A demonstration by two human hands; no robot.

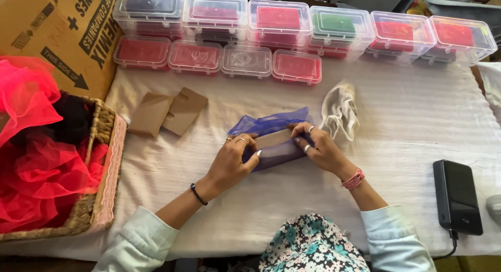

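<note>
Both hands pinch one thing at table centre: the left hand point(232, 160) and right hand point(315, 147) close their fingers on a brown card point(272, 138) wrapped in a sheer blue pouch point(269, 125). The thin fabric could slip or bunch, and the card could bend under the pinch. At ten o'clock lie two brown cards point(167, 113); at twelve, a row of clear lidded boxes point(276, 21), mostly red inside; at nine, a basket point(102, 162) of pink net below a printed brown carton point(62, 32).
</note>
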